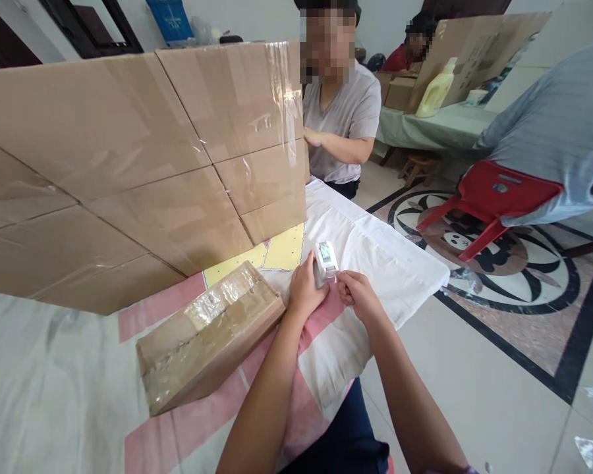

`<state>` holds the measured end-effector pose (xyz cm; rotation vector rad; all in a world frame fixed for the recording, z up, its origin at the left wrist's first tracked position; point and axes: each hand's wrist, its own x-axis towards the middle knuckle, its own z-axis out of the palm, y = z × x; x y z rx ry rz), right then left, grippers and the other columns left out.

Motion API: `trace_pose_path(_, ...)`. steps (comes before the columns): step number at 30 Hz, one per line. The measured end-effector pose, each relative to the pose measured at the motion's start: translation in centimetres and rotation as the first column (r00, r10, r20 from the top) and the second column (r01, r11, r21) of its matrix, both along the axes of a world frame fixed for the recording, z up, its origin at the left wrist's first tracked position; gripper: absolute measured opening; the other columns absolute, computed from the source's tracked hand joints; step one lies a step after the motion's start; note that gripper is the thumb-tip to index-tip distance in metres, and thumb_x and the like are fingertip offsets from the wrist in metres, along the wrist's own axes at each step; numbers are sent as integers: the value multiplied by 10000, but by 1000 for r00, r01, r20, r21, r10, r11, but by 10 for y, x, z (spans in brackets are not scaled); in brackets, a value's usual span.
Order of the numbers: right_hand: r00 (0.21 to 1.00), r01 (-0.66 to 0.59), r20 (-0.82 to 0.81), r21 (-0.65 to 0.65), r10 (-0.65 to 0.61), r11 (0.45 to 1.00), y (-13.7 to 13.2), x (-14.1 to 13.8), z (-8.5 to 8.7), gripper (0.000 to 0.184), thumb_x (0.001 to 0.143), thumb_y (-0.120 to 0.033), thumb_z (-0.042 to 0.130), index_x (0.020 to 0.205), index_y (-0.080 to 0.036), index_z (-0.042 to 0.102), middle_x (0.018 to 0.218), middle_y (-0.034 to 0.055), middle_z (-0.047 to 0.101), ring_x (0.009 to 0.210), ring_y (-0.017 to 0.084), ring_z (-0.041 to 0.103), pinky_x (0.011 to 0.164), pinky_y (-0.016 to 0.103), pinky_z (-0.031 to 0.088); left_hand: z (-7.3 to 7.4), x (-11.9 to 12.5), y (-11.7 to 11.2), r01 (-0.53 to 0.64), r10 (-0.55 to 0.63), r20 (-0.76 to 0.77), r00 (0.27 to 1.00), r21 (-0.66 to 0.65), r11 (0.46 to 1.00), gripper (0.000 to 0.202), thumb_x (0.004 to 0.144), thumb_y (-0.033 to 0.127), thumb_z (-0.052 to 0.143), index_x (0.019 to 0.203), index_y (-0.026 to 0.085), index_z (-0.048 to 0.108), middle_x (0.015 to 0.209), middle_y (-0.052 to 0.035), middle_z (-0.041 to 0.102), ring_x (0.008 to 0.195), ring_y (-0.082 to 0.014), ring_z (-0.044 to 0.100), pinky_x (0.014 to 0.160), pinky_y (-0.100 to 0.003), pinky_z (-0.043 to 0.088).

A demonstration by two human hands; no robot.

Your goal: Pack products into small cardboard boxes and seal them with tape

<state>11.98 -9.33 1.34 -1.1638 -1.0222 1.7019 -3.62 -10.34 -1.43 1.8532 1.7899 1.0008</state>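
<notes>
My left hand is wrapped round a small white device with a little screen, holding it upright over the white cloth on the table. My right hand is pinched closed right beside the device's lower edge, fingertips touching it. A taped brown cardboard parcel lies just left of my left forearm on the pink and white cloth.
A tall taped cardboard screen stands across the table. Behind it a person in a grey shirt sits. Yellow dotted sheets lie at its foot. A red plastic chair and another table with a yellow bottle stand to the right.
</notes>
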Motion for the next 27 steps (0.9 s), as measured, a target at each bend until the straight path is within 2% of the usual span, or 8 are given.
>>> trace_pose_path(11, 986, 155, 48, 95, -160, 983, -8, -9, -15, 323, 780, -408, 700, 617, -196, 519, 472, -73, 437, 420, 59, 308, 429, 237, 203, 1, 2, 1, -10, 10, -16, 1000, 6, 1000, 945, 797, 383, 715, 1573, 198, 208, 1536, -143, 493, 1388, -333, 481, 1166, -491, 362)
trace_pose_path(18, 998, 50, 45, 44, -52, 998, -7, -10, -5, 332, 795, -398, 637, 585, -201, 472, 465, -51, 470, 396, 57, 325, 408, 224, 189, 1, 2, 3, -27, 26, -17, 1000, -13, 1000, 928, 802, 402, 714, 1570, 190, 237, 1523, -148, 509, 1375, -341, 490, 1164, -487, 357)
trace_pose_path(23, 998, 4, 68, -61, 0, 998, -2, -12, 1, 326, 836, -481, 558, 724, -177, 594, 432, -22, 522, 340, 71, 304, 372, 221, 158, 3, 2, 2, -23, 23, 3, 1000, -20, 1000, 915, 804, 392, 705, 1567, 180, 247, 1516, -144, 517, 1381, -339, 480, 1156, -477, 362)
trace_pose_path(27, 996, 62, 65, -64, -58, 996, -3, -13, 2, 316, 806, -440, 577, 781, -137, 665, 462, -6, 556, 342, 65, 319, 373, 225, 161, 7, 3, 0, -24, 24, 22, 999, -27, 999, 899, 787, 330, 705, 1557, 171, 269, 1497, -149, 535, 1370, -339, 490, 1156, -475, 359)
